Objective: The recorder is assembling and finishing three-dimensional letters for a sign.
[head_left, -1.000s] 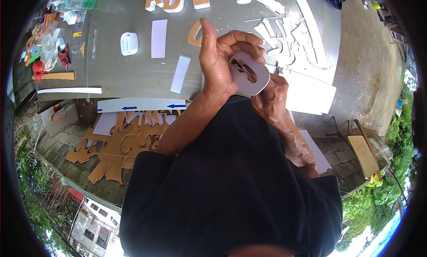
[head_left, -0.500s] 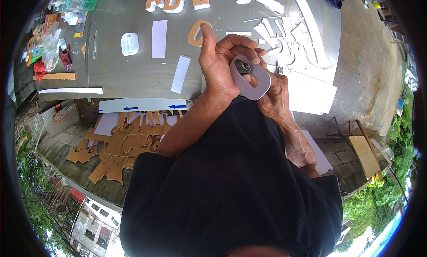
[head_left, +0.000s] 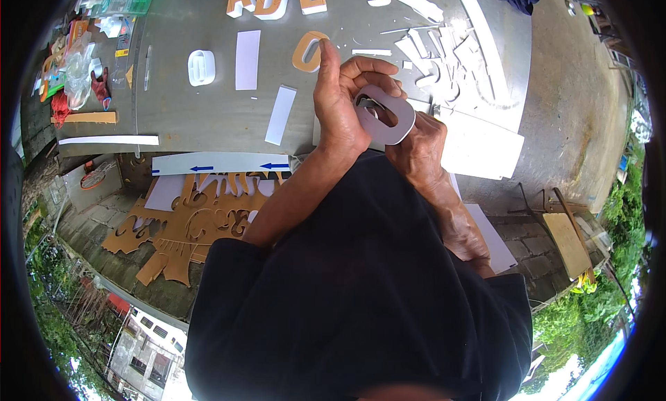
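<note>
My left hand [head_left: 341, 108] fingers are clamped on a grey ring-shaped cutout [head_left: 386, 114], thumb up, fingers curled over its top edge. My right hand [head_left: 418, 146] sits under the cutout, touching it; its grip is hidden, can't tell. Orange ring letter [head_left: 309, 50] lies on the table [head_left: 208, 109] just beyond my left thumb.

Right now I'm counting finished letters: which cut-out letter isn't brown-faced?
The grey ring-shaped letter held in both hands; those lying on the table have brown faces.
</note>
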`<state>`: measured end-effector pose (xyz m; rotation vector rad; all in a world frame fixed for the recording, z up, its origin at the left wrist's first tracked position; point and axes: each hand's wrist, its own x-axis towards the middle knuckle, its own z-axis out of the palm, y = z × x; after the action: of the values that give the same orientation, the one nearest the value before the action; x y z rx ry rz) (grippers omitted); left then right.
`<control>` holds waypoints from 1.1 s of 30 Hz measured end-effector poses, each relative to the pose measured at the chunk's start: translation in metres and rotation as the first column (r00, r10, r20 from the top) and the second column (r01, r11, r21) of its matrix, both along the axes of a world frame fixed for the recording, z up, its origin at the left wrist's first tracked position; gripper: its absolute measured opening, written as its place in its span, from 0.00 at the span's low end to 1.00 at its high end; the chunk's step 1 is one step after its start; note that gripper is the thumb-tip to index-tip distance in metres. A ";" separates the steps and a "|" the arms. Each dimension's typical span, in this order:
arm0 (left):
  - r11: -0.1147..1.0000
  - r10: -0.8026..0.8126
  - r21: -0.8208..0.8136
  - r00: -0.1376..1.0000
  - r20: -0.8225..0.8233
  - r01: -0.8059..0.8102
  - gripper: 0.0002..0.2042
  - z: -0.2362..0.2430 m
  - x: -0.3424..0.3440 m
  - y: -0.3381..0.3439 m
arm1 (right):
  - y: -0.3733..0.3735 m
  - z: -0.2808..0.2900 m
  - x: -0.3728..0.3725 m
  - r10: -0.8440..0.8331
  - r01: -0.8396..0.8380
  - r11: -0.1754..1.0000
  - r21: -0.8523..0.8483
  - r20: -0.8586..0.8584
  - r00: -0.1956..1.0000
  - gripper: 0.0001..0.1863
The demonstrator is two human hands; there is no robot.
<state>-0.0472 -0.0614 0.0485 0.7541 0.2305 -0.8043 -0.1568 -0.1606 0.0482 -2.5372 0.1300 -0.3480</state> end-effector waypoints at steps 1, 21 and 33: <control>1.000 0.001 0.000 1.000 0.000 -0.001 0.42 -0.002 0.000 0.000 | 0.000 -0.002 0.000 -0.008 0.007 1.000 0.011 0.022 1.000 0.23; 1.000 -0.022 0.009 0.999 -0.031 0.023 0.36 -0.012 0.000 -0.001 | 0.009 -0.004 0.001 -0.091 0.088 0.996 0.029 0.127 0.988 0.16; 0.994 -0.106 0.013 0.992 0.067 0.105 0.40 -0.017 -0.005 0.002 | -0.013 0.003 -0.005 0.103 -0.009 0.760 0.650 -0.106 0.989 0.06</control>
<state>-0.0525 -0.0590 0.0314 0.8066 0.1343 -0.8764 -0.1617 -0.1741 0.0512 -1.8576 0.1885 -0.0740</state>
